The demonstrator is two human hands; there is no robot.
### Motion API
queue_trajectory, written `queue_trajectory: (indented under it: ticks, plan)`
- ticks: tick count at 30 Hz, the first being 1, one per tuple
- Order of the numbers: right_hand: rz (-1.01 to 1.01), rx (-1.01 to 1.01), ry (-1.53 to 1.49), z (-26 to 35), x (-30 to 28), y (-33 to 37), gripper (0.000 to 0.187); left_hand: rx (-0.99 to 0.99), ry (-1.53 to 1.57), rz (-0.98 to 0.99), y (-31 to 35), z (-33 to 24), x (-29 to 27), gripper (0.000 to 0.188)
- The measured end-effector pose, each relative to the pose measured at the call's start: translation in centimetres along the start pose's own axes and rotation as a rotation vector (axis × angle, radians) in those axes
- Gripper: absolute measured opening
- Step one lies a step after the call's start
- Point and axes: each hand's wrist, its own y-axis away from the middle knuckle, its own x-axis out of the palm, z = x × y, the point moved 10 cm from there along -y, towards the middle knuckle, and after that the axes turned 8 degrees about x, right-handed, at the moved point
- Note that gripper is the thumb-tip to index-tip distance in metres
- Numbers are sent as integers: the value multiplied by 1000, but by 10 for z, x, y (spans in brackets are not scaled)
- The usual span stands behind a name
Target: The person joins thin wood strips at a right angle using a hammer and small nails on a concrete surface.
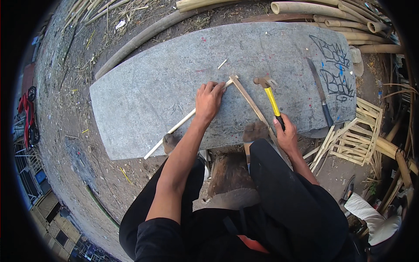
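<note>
My left hand point(208, 101) is closed on a pale wooden strip point(181, 123), near its upper end. That end meets the tip of a darker strip point(249, 99), and the two form a corner on a grey slab point(131, 113). The darker strip slants down past my right foot point(255, 131). My right hand point(286, 134) grips the black end of a hammer point(271, 99) with a yellow handle. The hammer's head hovers or rests just right of the corner; I cannot tell which. Several nails point(176, 108) lie in a small pile left of my left hand.
A long knife point(321, 89) with a dark handle lies at the slab's right. A short stick point(222, 64) lies beyond the corner. A slatted wooden frame point(358, 133) stands off the right edge. Bamboo poles point(314, 9) line the far side. Another person's leg point(371, 218) shows at lower right.
</note>
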Motion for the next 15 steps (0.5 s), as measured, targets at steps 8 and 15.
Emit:
queue_trajectory:
  ticks: [8, 15]
  plan:
    - [21, 10, -45, 14, 15, -17, 34, -36, -73, -78, -59, 23, -4, 21]
    - [28, -25, 41, 22, 11, -68, 34, -33, -33, -147, -104, 41, -11, 22]
